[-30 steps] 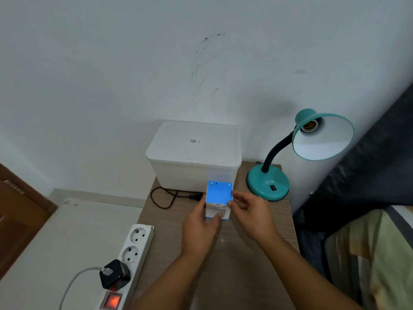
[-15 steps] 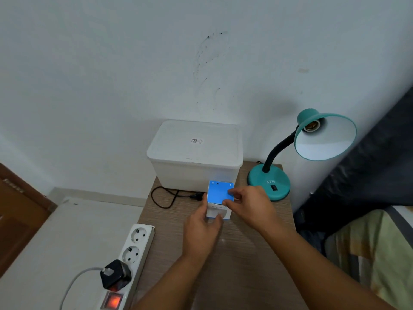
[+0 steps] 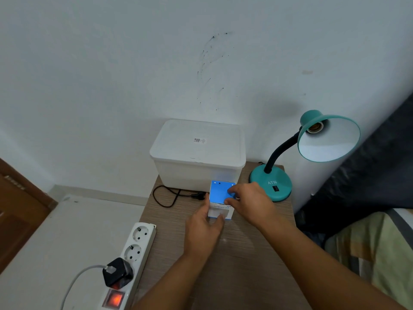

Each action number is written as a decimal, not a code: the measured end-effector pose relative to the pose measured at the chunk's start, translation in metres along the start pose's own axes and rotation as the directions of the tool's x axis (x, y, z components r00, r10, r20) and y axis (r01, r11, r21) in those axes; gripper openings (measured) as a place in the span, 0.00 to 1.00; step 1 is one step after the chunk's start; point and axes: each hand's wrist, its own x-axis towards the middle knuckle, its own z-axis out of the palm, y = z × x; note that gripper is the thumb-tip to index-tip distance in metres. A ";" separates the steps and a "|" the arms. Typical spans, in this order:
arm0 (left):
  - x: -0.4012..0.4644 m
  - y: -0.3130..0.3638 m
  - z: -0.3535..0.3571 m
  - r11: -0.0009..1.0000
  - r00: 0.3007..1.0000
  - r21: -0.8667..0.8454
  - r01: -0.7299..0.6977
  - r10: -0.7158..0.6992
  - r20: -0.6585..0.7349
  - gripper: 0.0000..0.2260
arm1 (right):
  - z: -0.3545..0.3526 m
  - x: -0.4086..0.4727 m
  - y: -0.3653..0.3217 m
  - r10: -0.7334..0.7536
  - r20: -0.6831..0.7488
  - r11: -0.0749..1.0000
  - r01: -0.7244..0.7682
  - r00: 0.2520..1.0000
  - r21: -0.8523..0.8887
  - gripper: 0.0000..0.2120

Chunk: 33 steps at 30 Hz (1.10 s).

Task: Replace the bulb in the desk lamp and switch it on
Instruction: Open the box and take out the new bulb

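Note:
A small bulb box (image 3: 220, 194) with a blue top and white sides stands on the wooden bedside table (image 3: 234, 253), in front of the white tub. My left hand (image 3: 203, 231) holds its lower left side, thumb on the front. My right hand (image 3: 251, 201) pinches the box's blue top flap at the right edge. The teal desk lamp (image 3: 271, 183) stands at the table's back right. Its shade (image 3: 328, 139) faces me, and the socket (image 3: 315, 127) inside has no bulb. A black rocker switch (image 3: 276, 188) sits on the lamp's base.
A white lidded plastic tub (image 3: 199, 153) stands against the wall. The lamp's black cord and plug (image 3: 178, 194) lie loose beside it. A white power strip (image 3: 131, 260) with a lit red switch and one black plug lies at the table's left edge. Bedding lies at right.
My right hand has slid further onto the box's blue top, its fingers now closing on the flap. My left hand keeps its hold on the box.

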 end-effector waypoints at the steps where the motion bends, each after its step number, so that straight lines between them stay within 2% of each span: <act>1: 0.000 -0.001 0.000 1.000 1.000 -0.005 0.001 -0.001 0.001 0.29 | 0.000 0.000 0.000 -0.004 -0.005 1.000 0.004 1.000 -0.003 0.21; 5: 0.000 0.000 0.001 1.000 1.000 -0.019 -0.003 0.003 0.003 0.28 | -0.001 0.001 0.001 -0.021 0.011 0.999 0.021 1.000 -0.033 0.21; 10: -0.001 0.001 0.001 1.000 1.000 -0.028 -0.012 0.012 0.010 0.28 | -0.006 0.006 -0.001 -0.037 0.077 0.996 0.043 0.996 -0.076 0.27; 17: 0.000 0.000 0.004 1.000 1.000 0.014 0.005 -0.005 -0.013 0.29 | -0.006 0.005 -0.006 -0.145 0.137 0.941 0.180 0.980 -0.287 0.16; 21: 0.003 0.003 0.004 1.000 0.998 0.011 0.005 -0.004 -0.058 0.21 | -0.005 0.002 -0.006 -0.192 0.157 0.907 0.237 0.969 -0.347 0.13; 23: 0.005 0.004 0.001 1.000 0.998 0.009 -0.003 0.004 -0.069 0.18 | -0.003 0.000 -0.005 -0.221 0.145 0.895 0.259 0.964 -0.363 0.13; 28: 0.013 -0.001 -0.003 0.998 0.997 0.054 -0.022 0.026 -0.074 0.18 | 0.005 -0.006 0.001 -0.249 0.081 0.915 0.262 0.965 -0.308 0.15; 33: 0.012 0.000 -0.006 0.999 0.998 -0.001 -0.038 0.037 -0.048 0.21 | 0.013 -0.012 0.005 -0.234 -0.086 0.958 0.215 0.968 -0.191 0.17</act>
